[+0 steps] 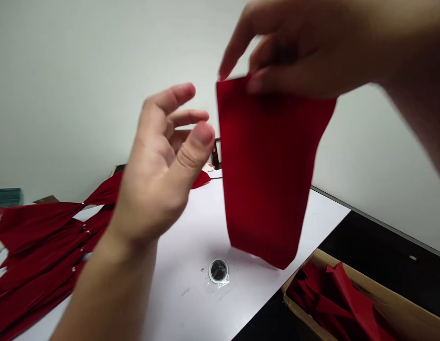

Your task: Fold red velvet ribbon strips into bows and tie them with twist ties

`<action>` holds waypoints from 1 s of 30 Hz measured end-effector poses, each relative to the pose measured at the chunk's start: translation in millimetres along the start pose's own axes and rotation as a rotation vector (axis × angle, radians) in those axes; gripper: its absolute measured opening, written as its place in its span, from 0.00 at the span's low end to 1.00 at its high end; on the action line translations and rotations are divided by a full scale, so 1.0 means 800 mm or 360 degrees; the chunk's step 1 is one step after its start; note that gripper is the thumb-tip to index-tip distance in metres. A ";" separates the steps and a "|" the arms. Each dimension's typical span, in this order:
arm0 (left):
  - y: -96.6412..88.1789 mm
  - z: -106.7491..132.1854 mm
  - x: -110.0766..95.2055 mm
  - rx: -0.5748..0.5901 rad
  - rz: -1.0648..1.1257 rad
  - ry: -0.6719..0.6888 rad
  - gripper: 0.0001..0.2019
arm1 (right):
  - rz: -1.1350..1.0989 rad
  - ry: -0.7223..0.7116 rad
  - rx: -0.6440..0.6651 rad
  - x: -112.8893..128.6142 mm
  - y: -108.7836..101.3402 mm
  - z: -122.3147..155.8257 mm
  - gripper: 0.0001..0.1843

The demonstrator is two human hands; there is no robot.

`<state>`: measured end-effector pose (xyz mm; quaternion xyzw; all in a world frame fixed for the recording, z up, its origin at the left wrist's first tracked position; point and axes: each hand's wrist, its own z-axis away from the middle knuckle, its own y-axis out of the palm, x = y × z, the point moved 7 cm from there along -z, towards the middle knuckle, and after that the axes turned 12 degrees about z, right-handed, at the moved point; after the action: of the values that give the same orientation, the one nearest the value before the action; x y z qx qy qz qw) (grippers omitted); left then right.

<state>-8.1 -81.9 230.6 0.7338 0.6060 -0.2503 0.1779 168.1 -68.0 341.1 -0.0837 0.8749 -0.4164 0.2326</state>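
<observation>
Head view: red fabric (265, 170) in right hand (294, 52)

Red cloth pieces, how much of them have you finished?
Perhaps done: the red cloth lying in the brown cardboard box. In hand: the right hand pinches a flat red fabric piece, the left hand open and empty. Probably left: the long red garment spread on the white table.
</observation>
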 end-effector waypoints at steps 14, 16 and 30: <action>-0.087 0.027 -0.012 -0.0499 -0.0627 -0.0249 0.12 | -0.1573 -0.0567 0.0185 0.091 0.127 0.016 0.26; -0.101 0.034 -0.007 -0.0519 -0.0656 -0.0275 0.12 | -0.1878 -0.0359 0.0200 0.083 0.152 0.022 0.22; -0.069 0.045 0.030 0.0176 -0.0777 -0.1009 0.17 | -0.1767 -0.0343 -0.0208 0.125 0.159 0.041 0.22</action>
<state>-64.1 -71.7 189.4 0.4631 0.6633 -0.5314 0.2514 102.1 -43.6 192.1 -0.5873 0.6950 -0.4103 0.0612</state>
